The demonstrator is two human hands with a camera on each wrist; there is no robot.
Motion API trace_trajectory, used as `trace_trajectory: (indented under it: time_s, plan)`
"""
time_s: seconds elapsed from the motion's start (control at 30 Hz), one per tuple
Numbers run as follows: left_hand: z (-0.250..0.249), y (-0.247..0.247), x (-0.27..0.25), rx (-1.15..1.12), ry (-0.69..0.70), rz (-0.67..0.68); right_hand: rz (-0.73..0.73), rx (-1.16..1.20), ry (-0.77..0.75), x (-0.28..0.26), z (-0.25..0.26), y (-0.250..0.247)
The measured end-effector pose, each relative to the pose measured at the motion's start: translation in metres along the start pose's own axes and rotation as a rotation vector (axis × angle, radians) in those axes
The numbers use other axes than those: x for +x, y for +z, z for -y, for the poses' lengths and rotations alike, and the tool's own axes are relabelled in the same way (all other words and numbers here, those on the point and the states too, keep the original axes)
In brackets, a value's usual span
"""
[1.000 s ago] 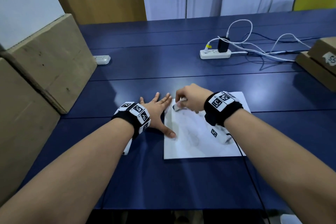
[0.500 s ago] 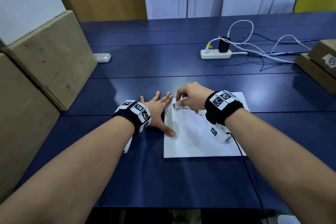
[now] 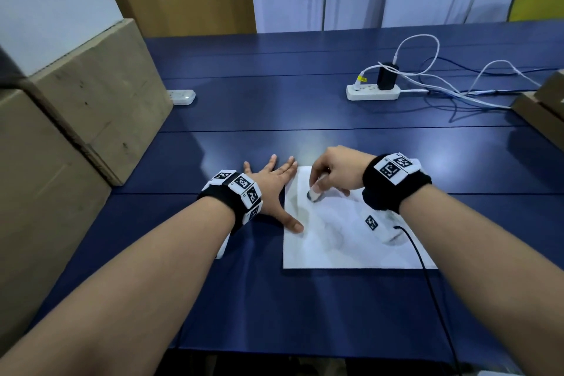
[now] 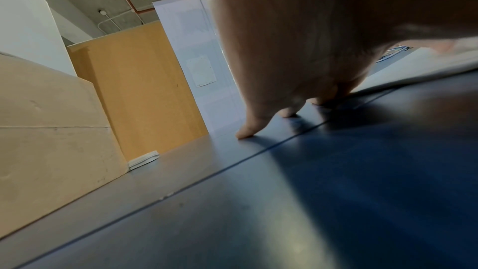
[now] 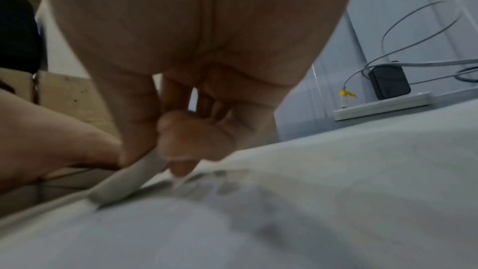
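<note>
From the head view, a white rectangular sheet of paper [image 3: 345, 241] with faint grey smudges lies flat on the dark blue panelled table [image 3: 274, 110]. The right hand [image 3: 338, 172] is over the sheet's eleven o'clock corner, fingers and thumb curled tight round a small whitish eraser bar with a dark-smudged end [image 3: 314, 196] – that end is pressed on the paper. At the sheet's nine o'clock the left hand [image 3: 271, 189] lies flat with straight, spread fingers on the table, its thumb resting on the sheet's edge. Well apart at one o'clock sits a white plastic power strip [image 3: 372, 91]; brown cardboard boxes [image 3: 100, 94] stand at nine o'clock. In the left wrist view, the left hand [image 4: 297, 38] grips nothing: its fingertips [image 4: 249, 128] touch the table [image 4: 336, 191], with the sheet's edge [image 4: 413, 69] at two o'clock. In the right wrist view – blurred – the right hand [image 5: 194, 48] pinches the eraser bar [image 5: 129, 183], which slants down onto the sheet [image 5: 310, 201] at seven o'clock; the power strip [image 5: 383, 105] shows at three o'clock.
</note>
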State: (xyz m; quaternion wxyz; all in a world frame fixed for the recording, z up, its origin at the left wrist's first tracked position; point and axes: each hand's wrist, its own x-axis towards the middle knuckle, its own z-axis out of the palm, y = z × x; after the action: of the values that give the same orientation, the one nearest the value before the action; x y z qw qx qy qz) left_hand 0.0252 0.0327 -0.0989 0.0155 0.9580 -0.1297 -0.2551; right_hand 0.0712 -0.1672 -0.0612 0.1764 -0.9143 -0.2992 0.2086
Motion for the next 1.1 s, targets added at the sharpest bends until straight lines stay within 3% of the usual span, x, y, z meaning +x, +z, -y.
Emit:
trace_trajectory:
  time_s: [0.13,0.33,0.47,0.53,0.63,0.67,0.8,0.97,1.1]
  plan:
    - [-0.003,-0.001,-0.002,0.004,0.002,0.002,-0.211,-0.024,0.074,0.009,-0.002,-0.001]
    - [-0.003,-0.002,-0.003,0.000,-0.003,0.006,0.093,0.074,-0.052,-0.008,0.000,0.005]
    - [-0.004,-0.002,-0.003,0.006,0.000,0.008,-0.142,0.006,-0.008,-0.001,-0.001,0.004]
    - [-0.003,-0.002,-0.002,0.006,-0.003,0.008,-0.080,0.040,-0.035,-0.003,0.001,0.004]
    - [-0.002,-0.001,-0.002,0.005,-0.005,0.004,0.136,0.105,-0.079,-0.012,0.006,0.007]
    - [-0.003,-0.002,-0.002,0.003,-0.006,0.004,0.130,0.084,-0.082,-0.012,0.007,0.008]
    - [-0.003,-0.002,-0.002,0.016,-0.001,-0.005,-0.114,0.026,-0.033,-0.001,0.003,0.006]
    - [-0.003,-0.002,-0.002,0.007,-0.006,0.002,0.149,0.104,-0.085,-0.010,0.009,0.009]
    - [-0.004,-0.002,-0.002,0.017,-0.005,0.000,-0.136,0.024,0.026,0.001,0.006,0.006]
